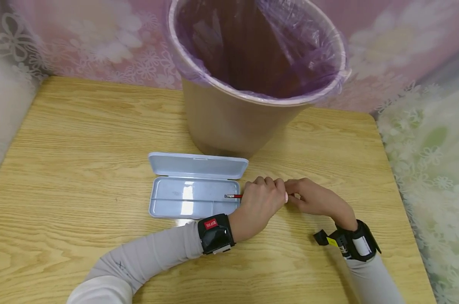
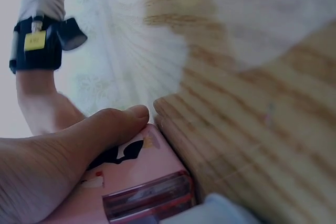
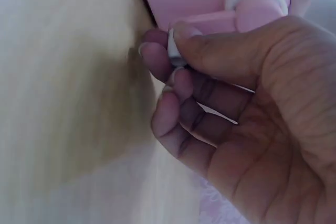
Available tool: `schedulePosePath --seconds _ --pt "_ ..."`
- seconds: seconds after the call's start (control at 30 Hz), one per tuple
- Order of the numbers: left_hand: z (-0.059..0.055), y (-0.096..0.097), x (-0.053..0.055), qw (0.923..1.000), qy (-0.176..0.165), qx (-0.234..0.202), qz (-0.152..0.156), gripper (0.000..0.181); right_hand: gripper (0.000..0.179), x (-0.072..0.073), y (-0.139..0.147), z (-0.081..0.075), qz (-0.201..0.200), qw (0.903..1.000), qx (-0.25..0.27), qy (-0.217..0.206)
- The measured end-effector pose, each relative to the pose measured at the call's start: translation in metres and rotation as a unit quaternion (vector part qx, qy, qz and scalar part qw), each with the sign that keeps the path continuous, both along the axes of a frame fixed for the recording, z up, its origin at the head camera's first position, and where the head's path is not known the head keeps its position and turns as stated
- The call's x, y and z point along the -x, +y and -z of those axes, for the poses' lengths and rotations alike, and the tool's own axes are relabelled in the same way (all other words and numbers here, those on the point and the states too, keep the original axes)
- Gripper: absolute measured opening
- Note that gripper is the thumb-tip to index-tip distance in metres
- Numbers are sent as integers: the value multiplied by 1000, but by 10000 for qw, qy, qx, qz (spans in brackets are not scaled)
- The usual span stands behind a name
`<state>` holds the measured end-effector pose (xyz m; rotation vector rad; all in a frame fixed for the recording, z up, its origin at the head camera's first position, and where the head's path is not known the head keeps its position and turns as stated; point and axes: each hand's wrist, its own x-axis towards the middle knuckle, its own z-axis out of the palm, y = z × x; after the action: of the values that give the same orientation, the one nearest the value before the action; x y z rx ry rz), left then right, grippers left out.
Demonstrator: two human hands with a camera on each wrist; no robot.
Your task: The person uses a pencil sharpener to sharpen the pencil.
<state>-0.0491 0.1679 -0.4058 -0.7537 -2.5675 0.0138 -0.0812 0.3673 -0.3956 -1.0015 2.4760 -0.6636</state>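
Note:
My left hand is wrapped over a pink crank pencil sharpener, mostly hidden under it in the head view. The left wrist view shows its clear reddish shavings drawer and the thumb along its top. From beneath the left hand a thin red stick with a silvery end points left over the pencil case. On the sharpener's other side, my right hand pinches the small whitish knob of the pink crank arm between thumb and forefinger. Its other fingers curl loosely below.
The pale blue pencil case lies with its lid raised, just left of the left hand. Behind it a large beige bin lined with a purple bag stands on the wooden table. Flowered cloth hangs around.

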Motion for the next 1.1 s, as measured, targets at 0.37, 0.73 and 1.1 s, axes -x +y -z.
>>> schedulePosePath --seconds 0.37,0.73,1.1 --pt "-3 -5 1 9981 -475 322 231 24 16 -45 -6 -31 -218 9994 282 13" --pt "-2 -3 0 9990 -332 203 207 28 28 -43 -5 -60 -45 9915 530 1186" --pt "2 -1 1 9992 340 -194 34 41 22 -10 -2 -63 63 9868 379 1573"
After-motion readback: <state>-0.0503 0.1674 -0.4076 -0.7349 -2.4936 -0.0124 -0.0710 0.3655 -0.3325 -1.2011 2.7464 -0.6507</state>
